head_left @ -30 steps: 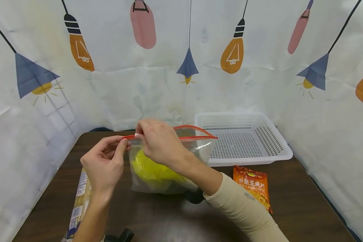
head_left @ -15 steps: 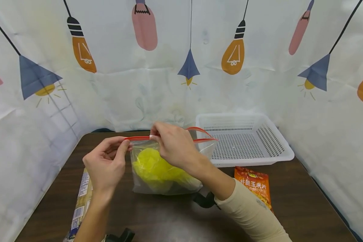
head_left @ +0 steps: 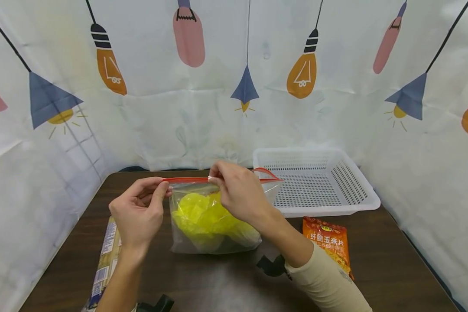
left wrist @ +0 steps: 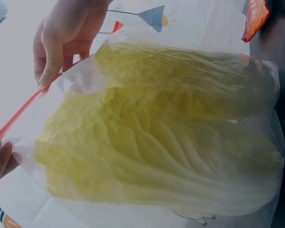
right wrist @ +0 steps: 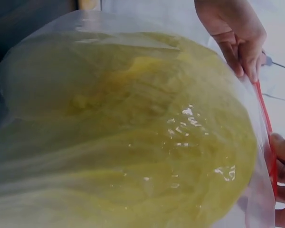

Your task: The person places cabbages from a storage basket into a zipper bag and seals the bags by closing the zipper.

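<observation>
A clear zip bag (head_left: 181,245) with a red closure strip stands on the table, its top edge held up. Inside it are pale yellow, leafy napa cabbages (left wrist: 133,147), their ribbed leaves pressed against the plastic. My left hand (head_left: 139,212) pinches the left end of the red strip between thumb and fingers. Partway along the strip, my right hand (head_left: 242,195) pinches a small white slider (head_left: 210,179), mostly covered by its fingers. Left of the slider the red strip runs as one line; to its right the two red edges part in a loop.
A white perforated basket (head_left: 368,200) stands at the back right. An orange snack packet (head_left: 329,242) lies in front of it. At the left, partly behind my forearm, lies a gold and blue package (head_left: 103,264). A patterned curtain (head_left: 203,112) surrounds the dark table (head_left: 210,286).
My right hand has moved right along the red strip with the slider, and the open loop on the right has shrunk. The left hand keeps its hold at the left end.
</observation>
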Tool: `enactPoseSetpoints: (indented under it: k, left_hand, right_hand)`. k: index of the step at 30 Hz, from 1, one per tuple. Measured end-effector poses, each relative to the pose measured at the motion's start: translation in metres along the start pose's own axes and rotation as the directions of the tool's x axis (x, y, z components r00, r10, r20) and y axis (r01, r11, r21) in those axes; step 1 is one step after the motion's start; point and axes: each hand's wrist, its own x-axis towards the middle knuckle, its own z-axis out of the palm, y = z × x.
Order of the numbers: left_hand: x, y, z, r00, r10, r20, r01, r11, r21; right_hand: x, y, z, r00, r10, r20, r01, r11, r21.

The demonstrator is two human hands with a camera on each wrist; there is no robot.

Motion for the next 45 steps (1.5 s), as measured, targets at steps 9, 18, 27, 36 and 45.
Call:
enactPoseSetpoints:
  k: [9, 18, 27, 36, 45]
  left_hand:
    - [-0.004, 0.001, -0.003, 1.000, -0.019, 0.006, 0.019, 1.000, 0.005]
    - [-0.004, 0.001, -0.012, 0.998, -0.068, -0.003, 0.068, 0.998, -0.007]
    - [0.001, 0.000, -0.017, 0.996, -0.092, -0.012, 0.092, 0.996, -0.019]
    - [0.010, -0.001, -0.020, 0.997, -0.042, -0.061, 0.039, 0.999, -0.038]
    - [0.014, -0.003, -0.023, 0.996, -0.043, -0.074, 0.040, 0.998, -0.048]
  right_hand:
    - [-0.013, 0.016, -0.005, 0.999, 0.003, -0.051, -0.001, 0.999, 0.039]
    - [-0.031, 0.036, -0.016, 0.992, 0.084, -0.092, -0.078, 0.994, 0.070]
    - [-0.044, 0.051, -0.034, 0.988, 0.122, -0.097, -0.116, 0.991, 0.069]
    - [-0.049, 0.066, -0.050, 0.982, 0.147, -0.121, -0.141, 0.988, 0.057]
    - [-0.054, 0.080, -0.063, 0.967, 0.245, -0.065, -0.226, 0.949, 0.220]
